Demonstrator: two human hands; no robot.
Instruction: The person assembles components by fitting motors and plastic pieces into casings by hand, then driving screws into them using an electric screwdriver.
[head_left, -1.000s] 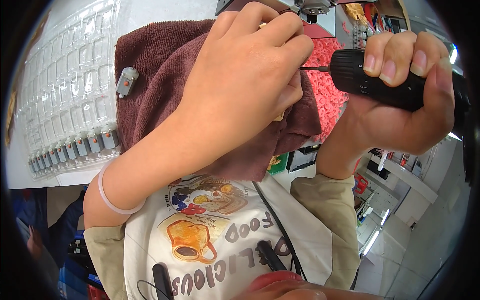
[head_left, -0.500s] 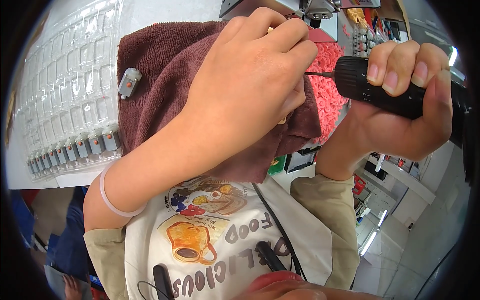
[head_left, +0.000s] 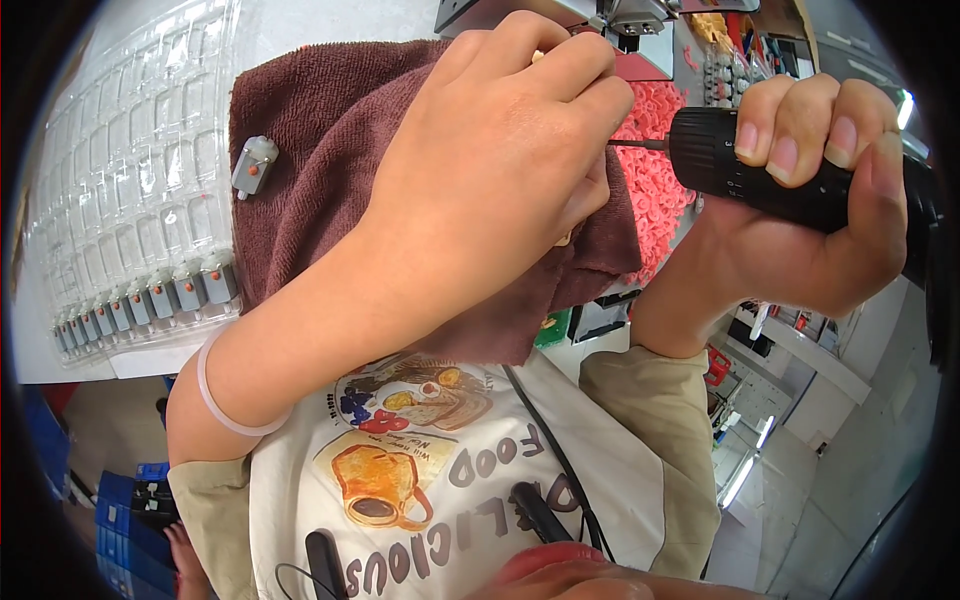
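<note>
Black ribbed screwdriver (head_left: 770, 175), thin bit perhaps hidden.

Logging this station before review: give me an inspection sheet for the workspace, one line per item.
Surface: white bench, mostly covered by a brown towel.
Job's things: black screwdriver, its bit pointing into the left fist; whatever the fist holds is hidden.
Clutter: one small grey motor loose on the towel; clear tray with a row of motors along its near edge; pile of small red parts.
Grippers: left hand fisted over the towel; right hand wrapped round the screwdriver.
Cables: black cord across the shirt.
Surroundings: grey machine at the bench's far edge; blue crates on the floor at left.
</note>
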